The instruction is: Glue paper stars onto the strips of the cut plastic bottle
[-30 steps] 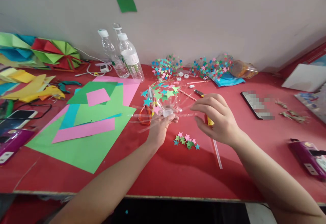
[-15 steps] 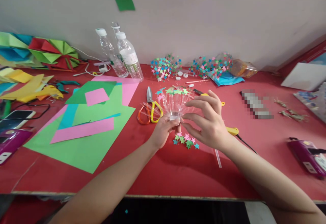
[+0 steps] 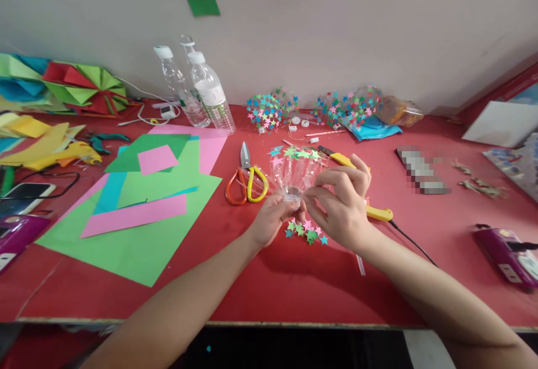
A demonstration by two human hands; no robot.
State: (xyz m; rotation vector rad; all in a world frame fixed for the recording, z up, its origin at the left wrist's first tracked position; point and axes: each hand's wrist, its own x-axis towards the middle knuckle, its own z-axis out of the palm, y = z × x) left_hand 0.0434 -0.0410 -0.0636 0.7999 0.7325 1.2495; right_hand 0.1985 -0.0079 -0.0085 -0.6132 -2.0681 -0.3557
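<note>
My left hand (image 3: 275, 218) is closed round the neck end of a clear plastic bottle piece (image 3: 291, 181) cut into thin strips that fan outward. Paper stars in green, blue and pink (image 3: 299, 154) sit on the far ends of some strips. At the near right side of this piece, my right hand (image 3: 340, 201) has its thumb and forefinger pinched together on a strip; the fingertips partly hide it. Below both hands lies a small heap of loose paper stars (image 3: 309, 232). Scissors (image 3: 247, 176) with an orange and a yellow handle rest just left of the bottle piece.
A yellow-handled tool with a cord (image 3: 379, 213) and a yellow cutter (image 3: 342, 159) lie by my right hand. Coloured paper sheets (image 3: 176, 251) cover the left. Plastic bottles (image 3: 212, 92) and star-covered balls (image 3: 265, 112) stand along the wall. A purple box (image 3: 502, 257) is far right.
My right hand's fingers have drawn together from a spread pose, closing at the strips. The bottle piece has tilted slightly and shifted a little right with my left hand.
</note>
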